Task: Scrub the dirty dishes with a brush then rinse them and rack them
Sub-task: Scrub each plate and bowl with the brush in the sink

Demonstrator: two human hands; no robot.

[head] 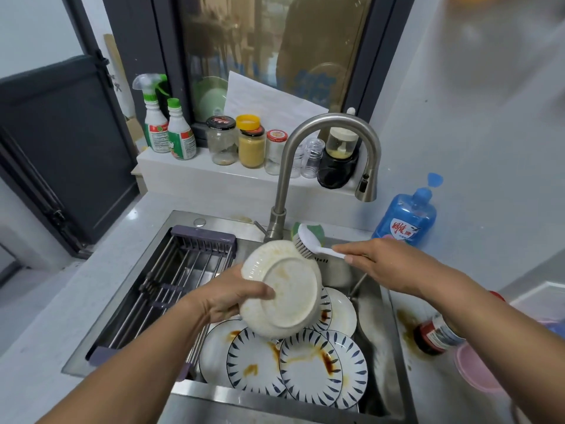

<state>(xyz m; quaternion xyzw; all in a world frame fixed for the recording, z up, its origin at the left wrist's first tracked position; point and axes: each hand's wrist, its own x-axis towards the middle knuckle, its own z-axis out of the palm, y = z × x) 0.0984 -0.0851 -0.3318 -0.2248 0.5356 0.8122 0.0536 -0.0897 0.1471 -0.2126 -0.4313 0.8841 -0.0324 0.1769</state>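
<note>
holding a white dish (287,296) tilted above the sink (371,304), underside and foot ring turned toward the camera, left hand (226,296) gripping its left rim with the thumb pressed on the back and the other fingers hidden behind. gripping a white brush (312,241) in the right hand (386,263), fingers (339,249) closed round the handle. handle running left to right, bristles pointing down and left at the far end, sitting right at the dish's far right rim, touching or nearly so; hard to say which. brush head lying just far and right of the dish, so the coming stroke looks like a sweep toward the near left across the stained underside. right hand being the nearer one to the brush work, left hand only steadying. more stained plates (308,365) lying stacked in the sink bottom below the held dish. rack (195,258) sitting across the left half of the sink with nothing on it. tap (330,123) arching overhead, no water visibly running. probably early in the task: scrubbing the first piece, rinsing and racking not yet begun.
</note>
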